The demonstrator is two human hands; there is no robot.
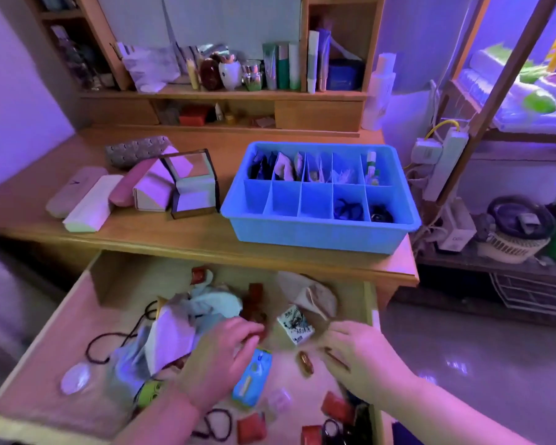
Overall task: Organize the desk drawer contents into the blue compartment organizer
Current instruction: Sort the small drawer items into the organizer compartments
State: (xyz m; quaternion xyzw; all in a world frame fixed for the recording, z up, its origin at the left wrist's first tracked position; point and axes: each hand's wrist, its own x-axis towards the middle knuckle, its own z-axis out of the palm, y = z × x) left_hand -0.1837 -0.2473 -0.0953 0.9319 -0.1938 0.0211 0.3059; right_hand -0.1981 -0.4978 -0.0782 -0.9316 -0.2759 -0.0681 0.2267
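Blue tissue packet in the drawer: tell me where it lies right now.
In the head view, the blue tissue packet lies on the floor of the open drawer, near its front, between the left hand and the right hand.

Organizer (315, 232): smooth blue plastic, slight sheen. Tabletop (174, 239) and drawer (45, 374): light wood, matt. Near left hand (219, 358): crumpled pale cloth (219, 303), glossy blue packet (254, 377).

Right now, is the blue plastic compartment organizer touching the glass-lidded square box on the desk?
Apart. The head view shows a strip of bare desktop between the blue compartment organizer and the glass-lidded box.
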